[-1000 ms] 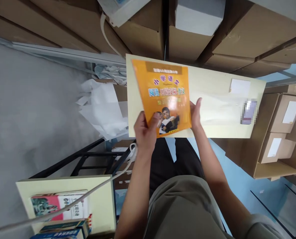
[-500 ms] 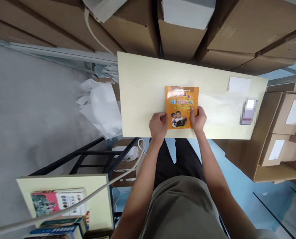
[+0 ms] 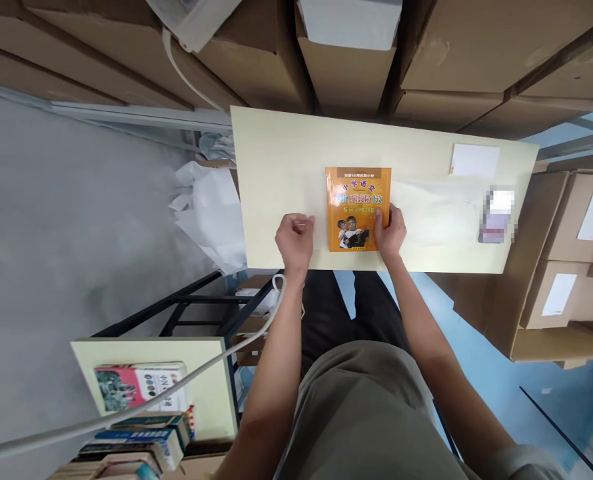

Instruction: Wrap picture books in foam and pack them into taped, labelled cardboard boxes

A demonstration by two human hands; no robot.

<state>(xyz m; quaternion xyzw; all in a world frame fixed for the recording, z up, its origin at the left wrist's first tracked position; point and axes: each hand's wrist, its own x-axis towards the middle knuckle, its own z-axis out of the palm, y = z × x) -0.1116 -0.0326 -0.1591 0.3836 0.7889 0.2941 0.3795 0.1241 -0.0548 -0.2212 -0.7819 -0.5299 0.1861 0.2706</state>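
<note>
An orange book (image 3: 359, 210) with yellow and white Chinese lettering and a picture of two people lies cover up on the pale table (image 3: 276, 153). My right hand (image 3: 390, 232) grips its lower right edge, thumb on the cover and fingers round the side. To the left of the book and apart from it is my left hand (image 3: 295, 243), with its fingers curled together above the tabletop. A faint pale streak shows at those fingertips, too small to name.
A white card (image 3: 475, 160) and a partly blurred phone-like object (image 3: 496, 215) lie on the table's right side. Cardboard boxes (image 3: 346, 80) line the back. At lower left, a white cable (image 3: 201, 377) crosses a small table with books (image 3: 141, 387).
My left hand has let go of the book's left edge and moved left, away from it. My right hand keeps its hold on the right edge. The view has shifted slightly.
</note>
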